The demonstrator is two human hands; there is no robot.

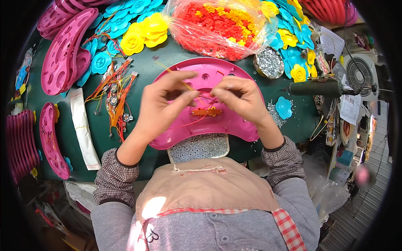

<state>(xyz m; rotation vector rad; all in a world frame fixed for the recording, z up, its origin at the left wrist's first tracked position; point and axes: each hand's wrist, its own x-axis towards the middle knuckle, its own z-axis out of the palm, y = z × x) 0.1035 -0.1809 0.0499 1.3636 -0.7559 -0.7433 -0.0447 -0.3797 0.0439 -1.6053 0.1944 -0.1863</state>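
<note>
In front of me lies a pink curved plastic shell (167,140), hollow side up, with round holes and screw posts. A narrow orange circuit board (207,112) sits in its middle, beside a small yellow piece. Above the board, my left hand (163,102) has its thumb and fingers curled around thin red and yellow wires (200,99). My right hand (245,98) pinches the same wires between thumb and forefinger, close to the left fingertips. The wire ends are too small to make out. A blurred yellowish strand sticks out past the left forefinger.
A tray of screws (199,151) touches the shell's near edge; a round tin of screws (268,62) stands right. A black powered screwdriver (316,88) points in from the right. Wired circuit boards (117,100) lie left, a bag of red and yellow pieces (217,31) behind.
</note>
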